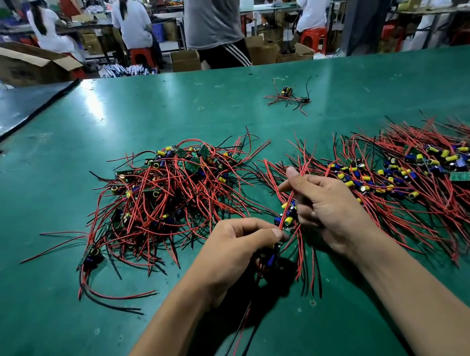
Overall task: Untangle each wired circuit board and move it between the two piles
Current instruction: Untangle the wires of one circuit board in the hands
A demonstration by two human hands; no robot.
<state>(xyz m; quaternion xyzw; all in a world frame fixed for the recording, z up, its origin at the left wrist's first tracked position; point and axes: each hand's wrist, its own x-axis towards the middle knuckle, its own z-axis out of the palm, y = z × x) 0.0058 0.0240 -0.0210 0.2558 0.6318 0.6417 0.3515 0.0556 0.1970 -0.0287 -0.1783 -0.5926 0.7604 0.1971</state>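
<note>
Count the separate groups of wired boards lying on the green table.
3: a tangled pile at left, a spread pile at right, and a small cluster farther back. The spread pile runs off frame, so more may be hidden.

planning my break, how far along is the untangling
Looks done: the right pile lies combed out in a row. In hand: the left hand pinches a board while the right hand pinches its red wires. Left: the tangled left pile, seemingly about half the job.

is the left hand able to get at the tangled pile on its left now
Probably not yet: the left hand pinches a board, though the tangled pile lies close, nothing between.
</note>
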